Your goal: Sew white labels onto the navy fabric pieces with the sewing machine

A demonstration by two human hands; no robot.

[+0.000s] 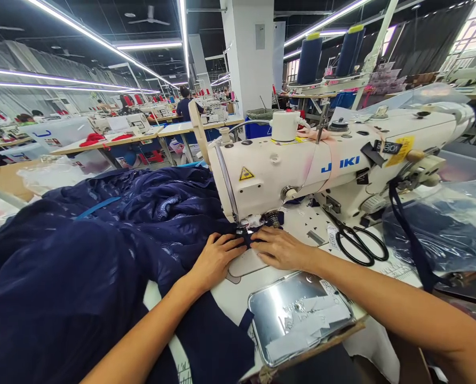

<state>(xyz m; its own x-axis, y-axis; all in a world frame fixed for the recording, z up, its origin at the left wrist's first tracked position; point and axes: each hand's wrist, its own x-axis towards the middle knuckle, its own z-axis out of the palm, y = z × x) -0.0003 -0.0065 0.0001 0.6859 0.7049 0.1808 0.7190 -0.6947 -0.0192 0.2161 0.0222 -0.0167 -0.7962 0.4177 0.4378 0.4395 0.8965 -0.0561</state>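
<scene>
A white sewing machine (pixel 258 176) stands over the table, its needle area low at its left end. My left hand (pixel 217 258) lies flat just left of the presser foot, fingers stretched over the edge of dark navy fabric (pixel 158 208). On the other side of the foot, my right hand (pixel 280 248) rests with its fingers extended and pointing left, touching a small bit of the navy cloth. The fabric's bulk is heaped to the left of the machine. What lies under the fingertips is mostly hidden.
Black-handled scissors (pixel 362 245) lie right of my right hand. A metal tray (pixel 298 314) with paper labels sits at the table's front edge. Plastic-wrapped navy cloth (pixel 446 229) is at the right. Thread cones (pixel 310 58) stand behind; a person (pixel 184 104) sits farther back.
</scene>
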